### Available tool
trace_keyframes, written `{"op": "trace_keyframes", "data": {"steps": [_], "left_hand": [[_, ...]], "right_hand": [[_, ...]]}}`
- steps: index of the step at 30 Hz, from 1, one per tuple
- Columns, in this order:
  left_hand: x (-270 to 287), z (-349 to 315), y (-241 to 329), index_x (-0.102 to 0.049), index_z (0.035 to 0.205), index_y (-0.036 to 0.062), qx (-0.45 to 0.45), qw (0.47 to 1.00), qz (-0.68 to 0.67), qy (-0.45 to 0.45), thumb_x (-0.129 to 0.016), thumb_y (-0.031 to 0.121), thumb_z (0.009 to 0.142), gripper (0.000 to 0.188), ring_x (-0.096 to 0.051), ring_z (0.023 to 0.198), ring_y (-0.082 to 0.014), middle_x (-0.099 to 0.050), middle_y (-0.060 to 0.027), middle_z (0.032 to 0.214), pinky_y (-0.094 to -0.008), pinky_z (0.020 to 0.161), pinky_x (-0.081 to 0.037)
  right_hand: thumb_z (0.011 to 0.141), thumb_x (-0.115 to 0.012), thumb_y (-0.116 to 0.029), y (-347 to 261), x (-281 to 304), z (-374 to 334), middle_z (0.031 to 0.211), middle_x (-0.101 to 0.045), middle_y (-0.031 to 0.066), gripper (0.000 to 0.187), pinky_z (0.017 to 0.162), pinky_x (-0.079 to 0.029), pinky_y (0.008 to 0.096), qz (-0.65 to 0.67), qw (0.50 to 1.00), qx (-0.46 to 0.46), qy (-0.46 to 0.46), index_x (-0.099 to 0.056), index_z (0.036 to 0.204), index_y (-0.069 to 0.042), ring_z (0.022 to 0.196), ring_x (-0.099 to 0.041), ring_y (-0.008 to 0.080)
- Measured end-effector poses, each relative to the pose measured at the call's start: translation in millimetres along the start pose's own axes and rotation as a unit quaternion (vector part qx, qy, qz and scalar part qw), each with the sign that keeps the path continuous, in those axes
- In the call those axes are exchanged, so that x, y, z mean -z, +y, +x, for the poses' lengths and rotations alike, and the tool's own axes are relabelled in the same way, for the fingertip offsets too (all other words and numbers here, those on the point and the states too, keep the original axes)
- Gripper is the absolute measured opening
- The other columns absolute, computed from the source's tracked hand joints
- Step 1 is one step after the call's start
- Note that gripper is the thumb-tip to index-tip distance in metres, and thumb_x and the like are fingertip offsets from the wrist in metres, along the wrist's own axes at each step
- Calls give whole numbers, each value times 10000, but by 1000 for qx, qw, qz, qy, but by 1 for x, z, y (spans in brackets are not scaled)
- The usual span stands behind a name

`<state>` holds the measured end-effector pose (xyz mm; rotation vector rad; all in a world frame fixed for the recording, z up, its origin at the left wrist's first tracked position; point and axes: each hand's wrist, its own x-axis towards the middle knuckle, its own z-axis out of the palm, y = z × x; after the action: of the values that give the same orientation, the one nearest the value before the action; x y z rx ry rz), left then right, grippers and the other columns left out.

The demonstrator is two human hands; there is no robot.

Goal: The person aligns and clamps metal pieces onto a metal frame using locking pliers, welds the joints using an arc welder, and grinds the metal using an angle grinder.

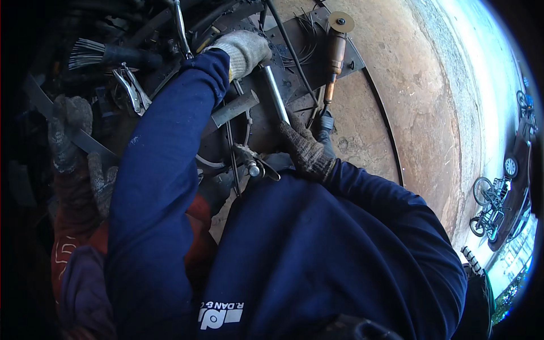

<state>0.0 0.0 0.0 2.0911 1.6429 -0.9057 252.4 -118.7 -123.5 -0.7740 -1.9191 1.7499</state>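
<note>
Blue sleeves [161,153]; metal rod [276,93] between gloved hands [242,52] [307,148].

Two people, one blue top [306,232], one red sleeve [80,192] showing; four gloves: one white glove [243,51], one brown glove [309,150], two grey gloves [71,127]; one steel tube [275,93]; one short grey metal piece [237,107]; one grinder [336,52], one disc [341,21] on it; one locking pliers [136,97]; one bundle of thin rods [88,52]; at least one car [520,152], two two-wheelers [491,205]; loose wires [306,42] too tangled to count.
</note>
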Motion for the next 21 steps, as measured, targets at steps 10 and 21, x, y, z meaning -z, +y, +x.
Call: {"op": "trace_keyframes", "data": {"steps": [10, 21], "left_hand": [[-14, -6, -8, -704, 1161, 119, 39, 988, -132, 71, -678, 73, 829, 336, -614, 1189, -319, -666, -121, 1197, -417, 1014, -505], [-20, -22, 5, -721, 1188, 185, 72, 970, -173, 152, -565, 162, 889, 339, -607, 1199, -322, -658, -100, 1243, -442, 1047, -486]], "right_hand": [[987, -631, -438, -68, 128, 20, 863, -656, 79, 515, 541, -538, 295, 50, 916, -368, -152, -578, 1334, -61, 626, -617, 140], [955, -680, -299, -28, 232, -33, 742, -572, 23, 435, 476, -486, 278, 82, 907, -406, -70, -606, 1310, -58, 558, -560, 125]]}}
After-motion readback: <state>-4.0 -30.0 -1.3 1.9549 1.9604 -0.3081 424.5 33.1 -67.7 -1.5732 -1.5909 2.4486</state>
